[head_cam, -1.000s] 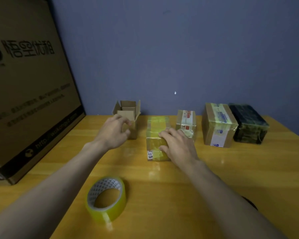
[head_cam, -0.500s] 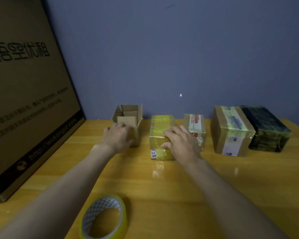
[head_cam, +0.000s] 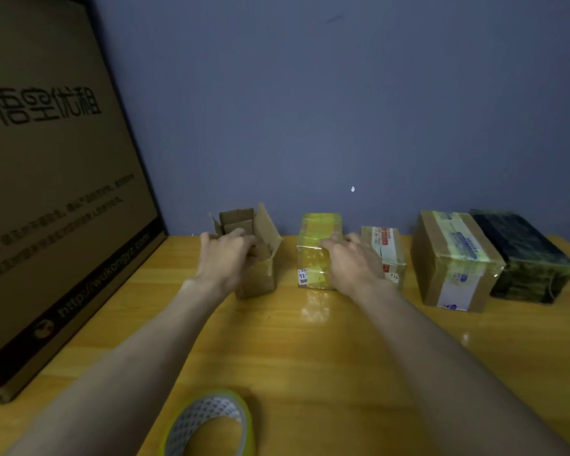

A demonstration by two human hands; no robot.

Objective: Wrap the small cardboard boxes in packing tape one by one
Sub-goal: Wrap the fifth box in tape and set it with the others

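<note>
A small open cardboard box (head_cam: 260, 278) with raised flaps stands near the wall. My left hand (head_cam: 226, 258) grips its near top edge, fingers curled over the rim. Right of it sits a box wrapped in yellow tape (head_cam: 313, 255). My right hand (head_cam: 352, 261) lies on that box's right side and top with the fingers spread flat. A roll of yellow packing tape (head_cam: 208, 426) lies on the table near the bottom edge of the view, between my forearms.
Three more wrapped boxes line the wall to the right: a small one with a red label (head_cam: 389, 248), a larger brown one (head_cam: 451, 261) and a dark one (head_cam: 527, 258). A big printed carton (head_cam: 53, 192) leans at the left. The wooden table (head_cam: 310, 357) carries everything.
My left hand moved forward from the open box's side onto its top edge and took hold. My right hand pushed the yellow-taped box a bit farther toward the wall.
</note>
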